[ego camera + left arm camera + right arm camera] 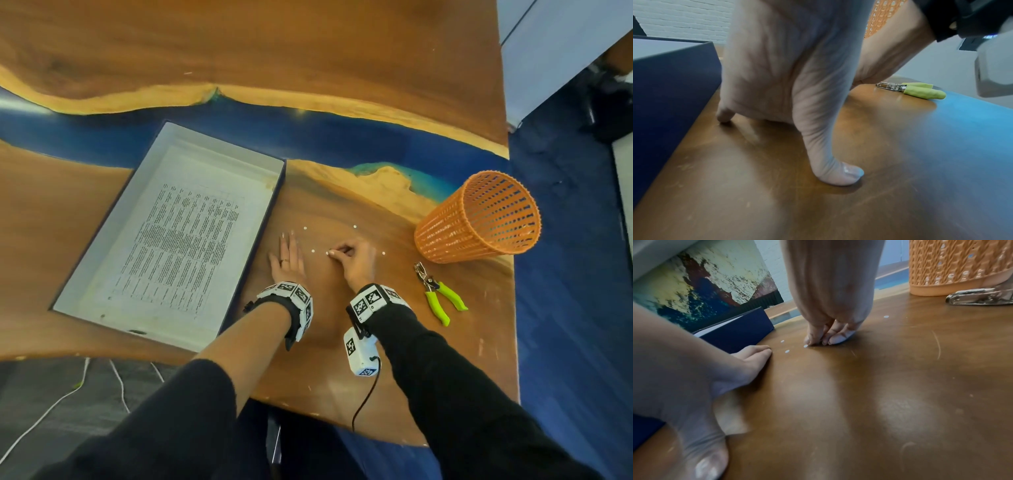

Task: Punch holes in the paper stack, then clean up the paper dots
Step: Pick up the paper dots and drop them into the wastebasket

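Note:
Several white paper dots [313, 251] lie scattered on the wooden table [342, 342] between the tray and the basket. My right hand [346, 255] is curled, its fingertips [818, 340] bunched on the table, pinching at one paper dot [805, 346]. My left hand [287, 257] lies flat on the wood beside the tray, with its thumb [838, 177] pressed down. The printed paper stack [178, 240] lies in a shallow white tray [270, 205]. The hole punch [438, 294] with green handles rests to the right of my right hand.
An orange mesh basket [479, 222] stands tilted at the table's right edge, behind the punch. More paper dots [786, 351] lie between my two hands. A black cable hangs from the right wrist unit [359, 353] over the near table edge.

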Demonstrator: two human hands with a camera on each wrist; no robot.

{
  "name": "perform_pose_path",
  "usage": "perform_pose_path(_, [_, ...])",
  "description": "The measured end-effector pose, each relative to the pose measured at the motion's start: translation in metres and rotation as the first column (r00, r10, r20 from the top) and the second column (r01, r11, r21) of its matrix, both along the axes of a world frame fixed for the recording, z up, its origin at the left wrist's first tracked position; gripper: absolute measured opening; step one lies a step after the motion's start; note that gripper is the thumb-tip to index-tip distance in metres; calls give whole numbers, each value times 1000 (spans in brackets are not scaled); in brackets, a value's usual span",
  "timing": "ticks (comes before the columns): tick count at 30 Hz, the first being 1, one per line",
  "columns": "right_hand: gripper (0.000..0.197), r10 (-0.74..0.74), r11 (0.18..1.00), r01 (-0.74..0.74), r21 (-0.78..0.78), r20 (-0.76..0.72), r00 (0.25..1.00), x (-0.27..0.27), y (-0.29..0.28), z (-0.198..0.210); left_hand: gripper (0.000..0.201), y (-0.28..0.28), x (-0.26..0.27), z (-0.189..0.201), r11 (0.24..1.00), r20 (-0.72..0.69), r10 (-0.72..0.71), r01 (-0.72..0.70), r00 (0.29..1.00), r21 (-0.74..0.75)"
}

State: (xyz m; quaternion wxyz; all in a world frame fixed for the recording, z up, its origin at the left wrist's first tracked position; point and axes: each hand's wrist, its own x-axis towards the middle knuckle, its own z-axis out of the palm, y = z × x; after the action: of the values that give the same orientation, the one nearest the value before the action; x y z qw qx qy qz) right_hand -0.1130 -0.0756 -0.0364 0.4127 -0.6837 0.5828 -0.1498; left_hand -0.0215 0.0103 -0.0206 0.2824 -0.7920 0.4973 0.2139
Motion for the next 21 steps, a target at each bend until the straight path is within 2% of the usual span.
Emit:
perform_pose_path(4, [2,52,997,-57,-59,-74,996,1,4,3,70,-2,-2,3,1000,-5,-2,2,1000,22])
perform_pose_path(8, [8,163,974,-188,-131,-177,971,2,6,2,72,-2,-2,4,1000,2,1,-1,1000,23])
perform_pose_path(12, [10,235,951,-271,-149,-220,947,2,7,1,75,-2,-3,3,1000,12,9,-9,1000,28])
perform_pose_path(21, [10,298,940,-334,-72,-305,905,6,3,4,86,-1,-2,7,999,-8,17,-17,1000,30])
